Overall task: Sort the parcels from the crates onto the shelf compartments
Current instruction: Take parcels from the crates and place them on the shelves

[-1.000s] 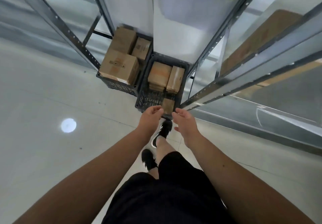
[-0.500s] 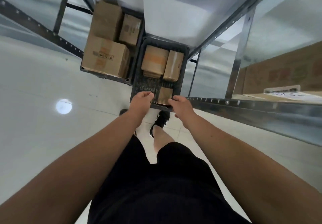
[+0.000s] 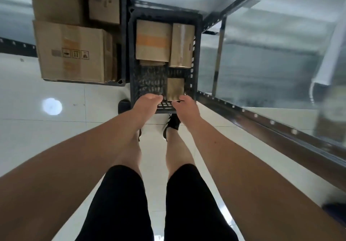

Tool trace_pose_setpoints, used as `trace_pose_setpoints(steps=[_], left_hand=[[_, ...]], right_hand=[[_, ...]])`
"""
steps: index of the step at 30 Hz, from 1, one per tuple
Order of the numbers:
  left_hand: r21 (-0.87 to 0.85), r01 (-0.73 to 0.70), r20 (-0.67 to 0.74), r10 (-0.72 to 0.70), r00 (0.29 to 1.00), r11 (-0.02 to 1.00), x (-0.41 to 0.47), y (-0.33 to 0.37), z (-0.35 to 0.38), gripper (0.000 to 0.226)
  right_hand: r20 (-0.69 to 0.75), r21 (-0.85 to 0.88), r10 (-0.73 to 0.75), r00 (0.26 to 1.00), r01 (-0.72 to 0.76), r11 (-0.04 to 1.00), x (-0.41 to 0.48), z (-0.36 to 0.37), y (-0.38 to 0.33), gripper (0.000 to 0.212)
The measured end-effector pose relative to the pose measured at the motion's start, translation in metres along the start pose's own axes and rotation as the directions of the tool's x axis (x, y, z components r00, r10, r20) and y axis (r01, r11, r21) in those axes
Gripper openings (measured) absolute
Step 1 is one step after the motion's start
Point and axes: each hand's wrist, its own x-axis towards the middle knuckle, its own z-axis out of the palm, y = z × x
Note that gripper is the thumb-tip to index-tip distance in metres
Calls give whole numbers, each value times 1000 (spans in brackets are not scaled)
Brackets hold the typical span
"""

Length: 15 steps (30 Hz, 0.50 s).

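A dark plastic crate (image 3: 196, 53) stands on the floor below me. It holds a wide parcel with an orange band (image 3: 153, 42), a narrow taped parcel (image 3: 181, 44) and a small parcel (image 3: 175, 89) near its front wall. My left hand (image 3: 148, 105) hovers over the crate's near rim, fingers loosely curled and holding nothing. My right hand (image 3: 185, 106) is at the rim just below the small parcel, its thumb at the parcel's near edge, with no grip on it. A second crate (image 3: 121, 80) to the left holds large cardboard boxes (image 3: 71, 53).
A metal shelf rack (image 3: 262, 121) runs along the right, its near rail close to my right forearm. A shelf post (image 3: 218, 57) stands right of the crate. White tiled floor (image 3: 37, 137) spreads to the left. My feet in black shoes (image 3: 173, 124) stand just before the crate.
I have bent further down, so the crates look closer and larger. Both hands have dropped from above the crate's front to its near rim, the right one reaching the small parcel's edge.
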Motion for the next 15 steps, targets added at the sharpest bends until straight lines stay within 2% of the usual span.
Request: trace_pose_setpoints(steps=[3,8,9,12,15], left_hand=[[-36,45,-4,-45,999,998,52,-5,-1,25],[23,65,-5,-65,998,998,139,-27,13,18],[29,72,-7,-72,997,997,154,-32,18,17],[-13,117,-1,-117,993,993,190,-44,32,16],[-60,154,-24,-156,987,986,225,-58,46,18]], right_hand=[[36,-62,-42,998,44,997,52,27,2,48],[25,-133,-77,997,80,988,146,62,6,46],[28,-145,-73,997,76,987,163,66,9,40],[19,-113,-6,1000,8,994,214,75,26,5],[-47,-86,39,998,-43,995,261,82,50,19]])
